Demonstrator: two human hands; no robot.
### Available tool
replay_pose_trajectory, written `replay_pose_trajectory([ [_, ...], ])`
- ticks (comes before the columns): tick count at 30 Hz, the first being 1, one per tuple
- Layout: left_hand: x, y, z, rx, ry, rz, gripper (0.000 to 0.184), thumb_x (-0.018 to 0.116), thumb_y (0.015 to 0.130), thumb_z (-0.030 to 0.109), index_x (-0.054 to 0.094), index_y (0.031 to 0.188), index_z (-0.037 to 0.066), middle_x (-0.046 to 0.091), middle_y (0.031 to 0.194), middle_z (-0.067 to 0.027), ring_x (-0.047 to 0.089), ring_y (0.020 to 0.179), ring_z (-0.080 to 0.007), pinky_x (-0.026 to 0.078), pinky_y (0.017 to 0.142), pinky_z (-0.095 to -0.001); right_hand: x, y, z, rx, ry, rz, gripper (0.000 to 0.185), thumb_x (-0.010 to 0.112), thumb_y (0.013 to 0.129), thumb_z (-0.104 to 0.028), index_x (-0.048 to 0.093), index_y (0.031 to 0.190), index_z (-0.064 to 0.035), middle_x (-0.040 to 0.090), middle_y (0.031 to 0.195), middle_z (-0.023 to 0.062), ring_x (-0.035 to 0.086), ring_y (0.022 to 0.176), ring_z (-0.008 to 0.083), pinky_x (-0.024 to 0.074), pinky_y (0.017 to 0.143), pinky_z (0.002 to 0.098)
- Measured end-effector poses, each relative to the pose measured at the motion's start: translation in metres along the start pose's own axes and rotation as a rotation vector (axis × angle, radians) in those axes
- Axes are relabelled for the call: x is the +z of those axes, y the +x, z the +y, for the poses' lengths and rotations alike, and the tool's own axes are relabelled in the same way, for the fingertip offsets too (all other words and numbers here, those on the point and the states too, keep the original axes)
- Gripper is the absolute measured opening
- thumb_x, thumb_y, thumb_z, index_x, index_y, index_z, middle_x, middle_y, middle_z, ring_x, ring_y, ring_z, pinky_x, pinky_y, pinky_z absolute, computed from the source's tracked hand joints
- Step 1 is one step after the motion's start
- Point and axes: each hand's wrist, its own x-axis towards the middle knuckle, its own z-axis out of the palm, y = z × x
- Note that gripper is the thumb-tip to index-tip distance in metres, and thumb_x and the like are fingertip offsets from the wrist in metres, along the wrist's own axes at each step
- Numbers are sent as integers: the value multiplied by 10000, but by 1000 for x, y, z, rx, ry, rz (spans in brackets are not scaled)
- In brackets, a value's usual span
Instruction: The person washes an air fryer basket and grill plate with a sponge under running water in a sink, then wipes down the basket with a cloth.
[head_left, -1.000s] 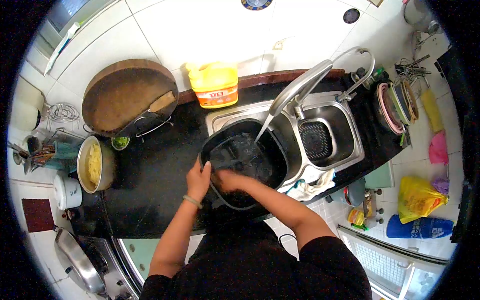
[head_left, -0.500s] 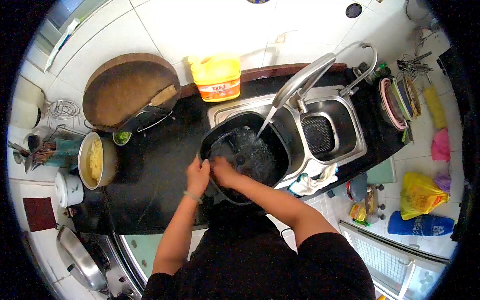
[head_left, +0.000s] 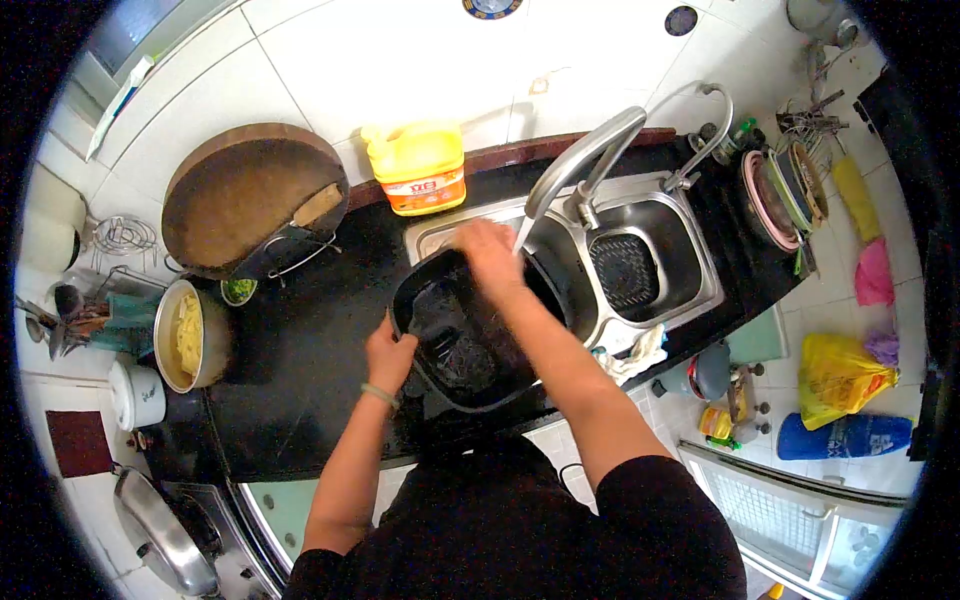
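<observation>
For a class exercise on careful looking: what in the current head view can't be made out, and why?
Head view:
Right hand: blurred; whether it touches the black basin is unclear.
Left sink bowl: bottom mostly hidden by the basin.
Yellow jug: smallest label print too small.
Blue wall disc: cut off by the top edge.

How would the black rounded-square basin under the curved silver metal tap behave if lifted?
The black rounded-square basin is probably heavier than when empty, since water shows inside. Its wet inner side is likely slippery. Lifted by the left hand alone, it may tip and spill: that hand holds only its left edge.
</observation>
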Motion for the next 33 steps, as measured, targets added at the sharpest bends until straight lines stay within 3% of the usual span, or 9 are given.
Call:
replay_pose_trajectory([
  [7,1,2,5,-32,95,5,491,531,703,65,541,1194,94,660,927,-128,628,811,-226,470,738,-311,-44,-39,28,256,145,4,356,536,777,-137,522,1132,-125,529,1024,136,508,949,335,424,768,427],
  [12,0,3,12,0,127,-7,486,530,708,78,540,1194,93,657,966,-136,633,864,-220,460,772,-297,-3,-46,33,-328,165,138,269,479,841,-252,558,1038,-88,578,890,144,547,866,339,451,770,416],
  [14,0,4,3,-36,110,-16,486,533,711,80,539,1196,96,655,981,-135,630,885,-220,457,783,-291,23,-74,37,-62,-9,-550,281,519,812,-177,552,1088,-133,524,1028,108,527,963,288,447,820,378],
  [16,5,5,-8,-69,78,-16,485,535,713,81,539,1198,98,653,996,-134,628,907,-219,453,794,-285,27,-111,32,-190,-60,-235,248,508,833,-180,568,1061,-106,558,989,108,549,943,287,460,805,374],
  [18,10,5,-14,-10,-19,47,493,535,714,81,533,1207,99,655,985,-136,628,905,-224,453,791,-289,9,-127,16,248,-19,-640,259,496,837,-168,576,1071,-93,580,993,116,561,940,295,474,791,390],
  [22,10,0,14,-39,87,58,493,532,717,80,529,1210,86,657,974,-139,632,881,-213,457,774,-289,-35,-109,-28,-130,-37,-1388,363,498,775,-91,548,1129,-29,565,1124,200,560,1022,316,460,834,419],
  [28,10,0,9,-83,76,40,463,526,716,71,550,1178,60,663,911,-139,627,824,-187,463,741,-293,-26,-88,-87,-2,753,-887,277,506,752,-35,543,1024,-1,584,1045,201,561,952,356,446,826,399],
  [30,9,-1,9,12,20,55,295,519,734,91,621,1011,67,618,744,13,522,629,-81,439,586,-247,-31,-63,-91,588,1375,-590,240,533,754,-37,546,993,-23,572,1016,173,552,912,363,445,806,412],
  [33,8,7,-17,29,133,36,289,519,735,89,621,1005,63,627,763,14,529,655,-80,442,600,-244,-20,-22,-58,-23,628,-66,236,576,710,-41,586,945,-64,555,988,104,515,967,297,422,827,380],
])
